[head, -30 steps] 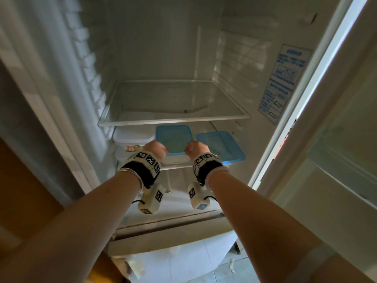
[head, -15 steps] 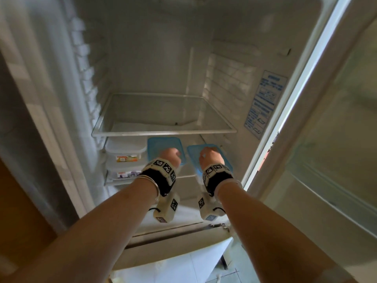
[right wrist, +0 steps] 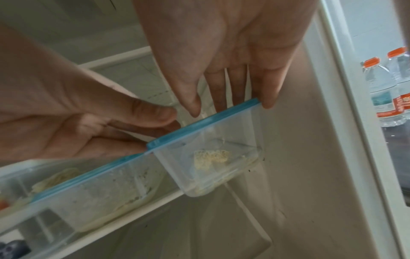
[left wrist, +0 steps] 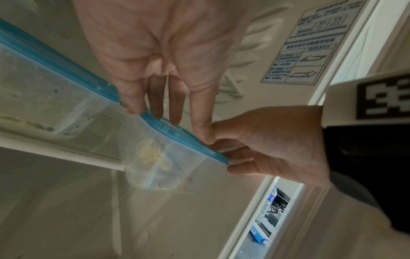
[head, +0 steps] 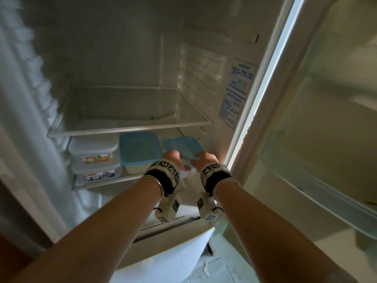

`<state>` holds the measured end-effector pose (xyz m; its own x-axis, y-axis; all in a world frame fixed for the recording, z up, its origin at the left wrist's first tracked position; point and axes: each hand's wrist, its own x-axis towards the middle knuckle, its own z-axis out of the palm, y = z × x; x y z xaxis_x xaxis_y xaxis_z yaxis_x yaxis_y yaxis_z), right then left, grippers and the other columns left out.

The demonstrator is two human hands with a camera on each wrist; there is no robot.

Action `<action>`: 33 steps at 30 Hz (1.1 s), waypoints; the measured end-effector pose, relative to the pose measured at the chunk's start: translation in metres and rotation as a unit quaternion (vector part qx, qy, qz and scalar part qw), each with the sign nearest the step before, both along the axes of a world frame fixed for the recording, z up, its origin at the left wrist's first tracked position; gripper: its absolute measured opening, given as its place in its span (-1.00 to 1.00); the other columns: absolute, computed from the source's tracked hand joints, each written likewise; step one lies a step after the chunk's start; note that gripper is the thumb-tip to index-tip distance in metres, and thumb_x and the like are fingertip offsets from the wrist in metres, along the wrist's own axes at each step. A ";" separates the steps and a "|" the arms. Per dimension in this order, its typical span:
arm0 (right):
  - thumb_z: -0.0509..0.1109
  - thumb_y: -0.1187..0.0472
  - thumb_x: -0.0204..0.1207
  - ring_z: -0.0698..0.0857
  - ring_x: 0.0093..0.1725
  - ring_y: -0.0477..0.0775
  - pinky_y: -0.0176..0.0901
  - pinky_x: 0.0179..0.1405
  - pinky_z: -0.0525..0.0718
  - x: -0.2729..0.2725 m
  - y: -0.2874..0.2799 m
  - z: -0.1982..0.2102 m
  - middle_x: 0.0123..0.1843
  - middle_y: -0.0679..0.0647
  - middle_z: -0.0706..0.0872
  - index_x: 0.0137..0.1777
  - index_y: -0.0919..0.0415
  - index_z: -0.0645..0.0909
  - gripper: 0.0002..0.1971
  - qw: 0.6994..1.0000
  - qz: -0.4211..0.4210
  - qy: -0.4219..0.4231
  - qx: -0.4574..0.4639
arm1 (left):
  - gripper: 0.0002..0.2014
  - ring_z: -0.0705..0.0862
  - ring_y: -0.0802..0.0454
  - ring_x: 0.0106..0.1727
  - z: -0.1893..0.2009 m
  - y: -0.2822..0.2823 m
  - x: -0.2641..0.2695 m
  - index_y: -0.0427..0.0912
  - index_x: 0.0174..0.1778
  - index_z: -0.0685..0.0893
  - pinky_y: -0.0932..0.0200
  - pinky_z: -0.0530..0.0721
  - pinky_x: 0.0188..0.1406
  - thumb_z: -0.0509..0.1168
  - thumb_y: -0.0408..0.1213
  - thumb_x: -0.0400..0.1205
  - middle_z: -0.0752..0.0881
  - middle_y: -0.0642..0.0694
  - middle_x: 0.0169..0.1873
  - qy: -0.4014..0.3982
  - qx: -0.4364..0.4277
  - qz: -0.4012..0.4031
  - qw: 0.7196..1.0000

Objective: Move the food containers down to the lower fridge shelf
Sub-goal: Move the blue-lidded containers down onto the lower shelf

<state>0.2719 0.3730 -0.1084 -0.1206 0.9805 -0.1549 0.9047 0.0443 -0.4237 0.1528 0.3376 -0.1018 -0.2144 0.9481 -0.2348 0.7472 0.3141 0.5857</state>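
A small clear container with a blue lid [head: 180, 145] sits at the right end of the lower shelf [head: 102, 183]. In the right wrist view this container [right wrist: 210, 157] pokes out past the shelf's front rim, with pale food inside. My left hand [head: 175, 160] grips its front left rim, and the fingertips [left wrist: 155, 108] lie on the lid. My right hand [head: 202, 158] grips the front right corner, its fingers [right wrist: 235, 91] reaching over the lid edge. A larger blue-lidded container [head: 139, 148] stands just to the left.
Two white-lidded containers [head: 92, 149] are stacked at the left of the lower shelf. The glass shelf above [head: 130, 129] has nothing on it. The fridge's right wall [head: 237, 92], with a sticker, is close to my right hand. Water bottles [right wrist: 388, 87] stand outside the fridge.
Both hands have moved right from the front of the middle blue-lidded container to the right-hand one and taken hold of its rim. The head view has tilted up.
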 end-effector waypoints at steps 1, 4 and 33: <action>0.28 0.04 0.59 0.63 0.34 0.20 -0.14 0.22 0.60 -0.001 0.000 -0.001 0.41 0.21 0.60 0.47 0.17 0.46 -0.52 1.000 0.003 0.004 -0.005 | -0.35 0.55 -0.11 0.43 -0.001 0.002 -0.001 -0.25 0.45 0.48 0.14 0.50 0.38 0.50 -0.18 0.45 0.57 -0.15 0.42 0.003 -0.003 0.003 1.000; 0.25 0.05 0.60 0.59 0.40 0.18 -0.17 0.28 0.56 -0.004 0.004 -0.003 0.48 0.17 0.54 0.53 0.11 0.41 -0.51 1.000 0.010 0.013 -0.002 | -0.47 0.55 -0.14 0.43 -0.003 0.009 -0.004 -0.27 0.43 0.51 0.12 0.54 0.41 0.42 -0.35 0.52 0.58 -0.21 0.40 0.018 0.000 0.024 1.000; 0.26 0.19 0.61 0.46 0.53 0.17 -0.20 0.43 0.42 -0.025 0.053 -0.003 0.56 0.18 0.45 0.56 0.22 0.36 -0.49 0.998 -0.017 0.055 -0.001 | -0.49 0.53 -0.08 0.44 -0.012 0.057 -0.033 -0.32 0.30 0.63 0.44 0.37 0.19 0.51 -0.51 0.40 0.58 -0.21 0.39 -0.065 0.104 0.060 0.991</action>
